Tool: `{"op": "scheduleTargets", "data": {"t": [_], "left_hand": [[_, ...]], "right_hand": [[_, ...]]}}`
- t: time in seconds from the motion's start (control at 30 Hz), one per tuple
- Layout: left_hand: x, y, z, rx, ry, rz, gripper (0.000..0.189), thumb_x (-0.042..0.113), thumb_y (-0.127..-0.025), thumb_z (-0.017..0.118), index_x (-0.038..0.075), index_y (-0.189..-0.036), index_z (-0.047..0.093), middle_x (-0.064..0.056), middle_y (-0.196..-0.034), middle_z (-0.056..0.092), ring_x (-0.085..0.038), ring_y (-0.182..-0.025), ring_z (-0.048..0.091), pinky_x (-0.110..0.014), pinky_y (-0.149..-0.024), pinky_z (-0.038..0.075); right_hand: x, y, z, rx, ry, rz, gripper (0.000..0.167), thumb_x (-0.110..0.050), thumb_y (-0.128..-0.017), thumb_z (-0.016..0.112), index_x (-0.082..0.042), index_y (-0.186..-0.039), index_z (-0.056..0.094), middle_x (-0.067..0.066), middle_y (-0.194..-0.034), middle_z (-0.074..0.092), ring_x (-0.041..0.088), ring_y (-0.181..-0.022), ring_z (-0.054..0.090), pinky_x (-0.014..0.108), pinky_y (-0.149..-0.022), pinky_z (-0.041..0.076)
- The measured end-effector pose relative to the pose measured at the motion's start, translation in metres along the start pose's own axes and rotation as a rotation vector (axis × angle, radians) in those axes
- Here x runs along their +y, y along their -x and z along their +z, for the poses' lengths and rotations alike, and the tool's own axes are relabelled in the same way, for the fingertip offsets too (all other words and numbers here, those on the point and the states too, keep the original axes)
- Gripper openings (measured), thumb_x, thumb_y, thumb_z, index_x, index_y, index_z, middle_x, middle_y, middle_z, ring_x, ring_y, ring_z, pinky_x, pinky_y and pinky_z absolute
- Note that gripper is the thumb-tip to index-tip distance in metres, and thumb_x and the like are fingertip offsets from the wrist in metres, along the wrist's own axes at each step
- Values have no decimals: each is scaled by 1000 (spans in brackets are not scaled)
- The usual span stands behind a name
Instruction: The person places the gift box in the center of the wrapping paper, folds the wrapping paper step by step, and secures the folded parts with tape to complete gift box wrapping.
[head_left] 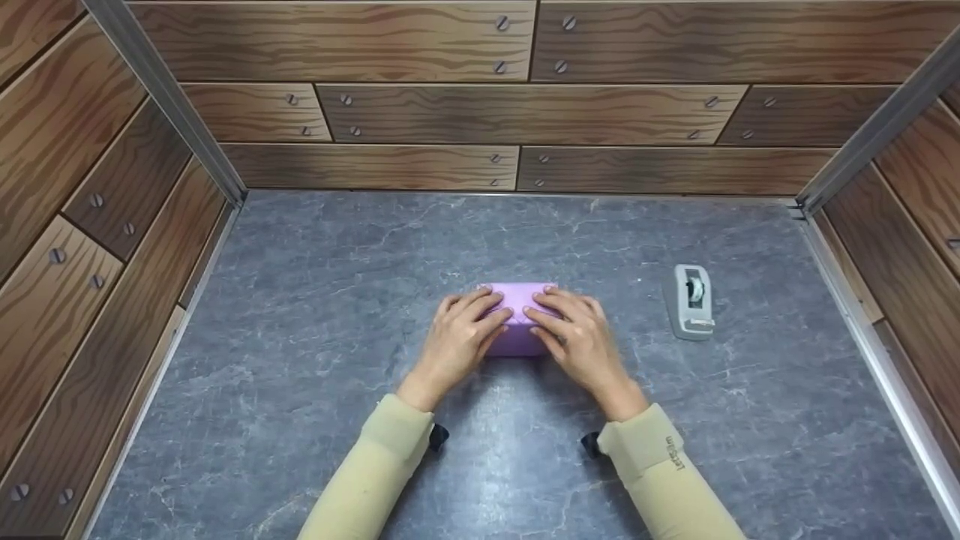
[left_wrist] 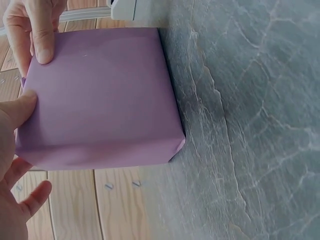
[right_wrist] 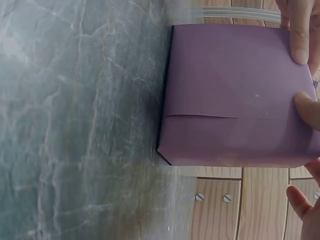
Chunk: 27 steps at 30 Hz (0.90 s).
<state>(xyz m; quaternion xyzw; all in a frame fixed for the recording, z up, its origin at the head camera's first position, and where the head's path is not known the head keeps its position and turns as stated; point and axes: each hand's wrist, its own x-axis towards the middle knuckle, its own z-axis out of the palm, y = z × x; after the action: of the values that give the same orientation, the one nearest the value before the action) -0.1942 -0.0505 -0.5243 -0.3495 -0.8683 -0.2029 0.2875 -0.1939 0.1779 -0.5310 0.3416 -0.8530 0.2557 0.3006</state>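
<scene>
A box wrapped in purple paper (head_left: 516, 341) stands on the grey marbled table between both hands. My left hand (head_left: 459, 330) grips its upper left part, fingers over the top and thumb (left_wrist: 22, 107) against the near face. On the other side my right hand (head_left: 581, 330) holds it the same way, its thumb (right_wrist: 306, 110) on the near face close to the top edge. The fingertips of both hands nearly meet on top, over folded paper. In the right wrist view a paper seam (right_wrist: 200, 116) runs partway across the near face.
A grey tape dispenser (head_left: 691, 301) with a roll in it stands to the right of the box. Wood-patterned panels (head_left: 420, 112) enclose the table (head_left: 337, 247) at the back and both sides, with metal strips along the edges (head_left: 885, 375).
</scene>
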Motion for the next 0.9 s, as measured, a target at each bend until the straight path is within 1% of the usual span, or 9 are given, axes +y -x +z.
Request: {"op": "scheduleTargets", "data": {"t": [0.13,0.27,0.4,0.57,0.73,0.9], "left_hand": [[-1,-1,2,7,-3,-1,24,20,-90,72,17,-114,73,-8,-125,65,-27,-123,56,-48,-92,46],[-1,-1,2,13,-3,1,23,18,-92,70,16,-114,73,-9,-126,65,-27,-123,56,-48,-92,46],[-1,1,3,9,-6,-3,23,19,-94,66,15,-116,72,-10,-127,64,-28,-124,55,-48,-91,47],[-1,5,2,-25,-4,-20,27,18,-96,65,14,-123,69,-9,-133,60,-26,-129,51,-47,-91,46],[-5,9,0,-72,2,-11,32,15,-96,63,14,-128,64,-7,-138,56,-25,-132,47,-48,-93,45],[-9,9,-2,-102,9,-4,38,16,-97,63,11,-134,60,-5,-141,54,-24,-134,45,-48,-96,43]], "right_hand": [[-1,0,3,25,11,15,30,-14,-82,79,-13,-111,76,8,-121,67,30,-118,58,53,-92,42],[-2,1,5,48,21,24,30,-13,-80,80,-13,-110,76,8,-120,67,31,-118,58,53,-91,42],[-3,0,5,52,29,22,32,-13,-79,81,-13,-110,76,8,-120,67,31,-118,58,54,-91,42],[-4,0,5,41,25,28,30,-15,-82,79,-14,-112,76,8,-121,67,30,-120,57,53,-91,42],[-3,1,5,49,1,29,28,-17,-83,78,-13,-111,76,9,-121,67,31,-119,57,54,-92,42],[-1,1,6,54,-19,25,28,-17,-83,78,-13,-111,76,8,-121,67,32,-119,57,52,-93,42]]}}
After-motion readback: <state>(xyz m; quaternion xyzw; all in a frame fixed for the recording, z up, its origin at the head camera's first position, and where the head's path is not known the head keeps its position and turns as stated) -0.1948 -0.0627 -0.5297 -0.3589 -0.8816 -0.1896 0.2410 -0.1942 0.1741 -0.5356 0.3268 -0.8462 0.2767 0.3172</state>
